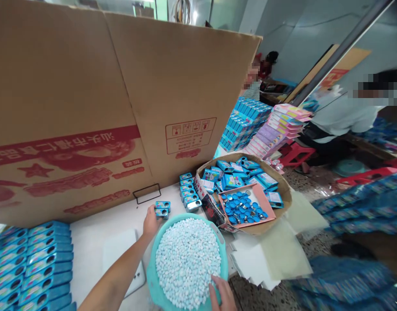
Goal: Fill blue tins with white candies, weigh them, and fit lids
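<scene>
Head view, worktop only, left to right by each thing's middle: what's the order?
Stacked blue tins → flat white device → left hand → pair of blue tins → turquoise basin of pale pellets → cut-down carton with loose blue tins.

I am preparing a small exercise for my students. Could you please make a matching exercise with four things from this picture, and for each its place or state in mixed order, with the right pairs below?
Column one
1. Left hand
2. Right hand
3. White and pale blue pellets
4. Small blue caps

Column two
A. Heaped in the turquoise basin
B. Fingers at the pellets' near right edge
C. Lying in the pink tray
D. Fingers at two blue boxes

Right pairs: 1-D, 2-B, 3-A, 4-C
</scene>
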